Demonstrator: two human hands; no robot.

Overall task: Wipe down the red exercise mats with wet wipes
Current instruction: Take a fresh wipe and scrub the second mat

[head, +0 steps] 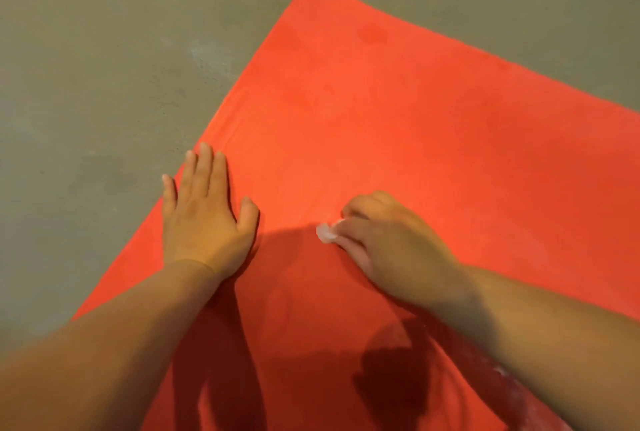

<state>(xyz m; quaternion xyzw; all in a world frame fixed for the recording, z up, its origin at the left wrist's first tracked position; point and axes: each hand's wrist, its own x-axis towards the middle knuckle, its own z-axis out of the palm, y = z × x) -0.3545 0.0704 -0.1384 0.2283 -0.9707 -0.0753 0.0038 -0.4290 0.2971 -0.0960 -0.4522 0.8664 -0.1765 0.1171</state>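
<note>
forearms: both reach in from the bottom edge, over the near end of the mat [415,119]; shadows under them
left hand [204,219]: flat, fingers slightly spread; pressing the mat just inside its left edge
right hand [391,243]: fingers curled, pinching a small bunched wipe [325,232] down on the mat, about mid-width
mat: red, lying on grey floor [104,50]; far corner in view; right side runs out of frame
progress: looks mid-wipe; whitish streaks [512,385] at lower right and a faint dark spot [372,32] near the far corner seem not yet cleaned; far half probably left; other mats not in view
</note>
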